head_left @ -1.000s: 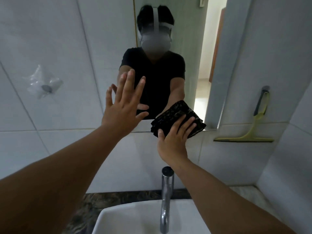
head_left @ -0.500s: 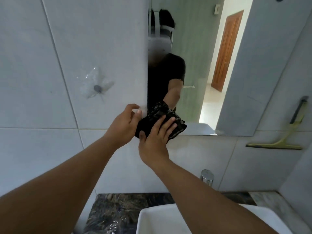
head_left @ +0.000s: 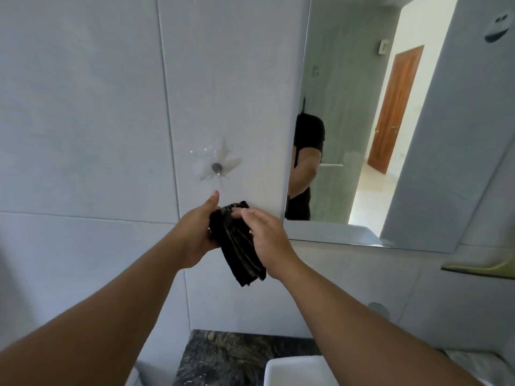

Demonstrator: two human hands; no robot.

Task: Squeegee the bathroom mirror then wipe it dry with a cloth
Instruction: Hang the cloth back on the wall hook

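- Head view: a black cloth (head_left: 239,243) is held between both hands in front of the pale tiled wall (head_left: 83,107), to the left of the mirror (head_left: 362,121) and off its glass.
- The cloth is dark, folded or bunched into a thick wad with layered edges showing lighter lines; its lower end hangs free below the hands.
- The left hand (head_left: 199,232) cups the cloth from the left, thumb raised, its grip closed around the cloth's upper part.
- The right hand (head_left: 264,235) lies over the cloth's right side, fingers curled onto its top edge, also gripping it.
- Just above the hands a small metal hook (head_left: 216,167) with a clear adhesive pad sits on the wall.
- The mirror's lower left corner is just right of the hands; its glass reflects a dark-sleeved arm, a green wall and a brown door (head_left: 395,107).
- A yellow-green squeegee (head_left: 479,267) shows at the right edge, below the mirror, well apart from the hands; only part of it is in view.
- At the bottom lie a dark speckled surface (head_left: 237,358) and the corner of a white sink (head_left: 292,370).
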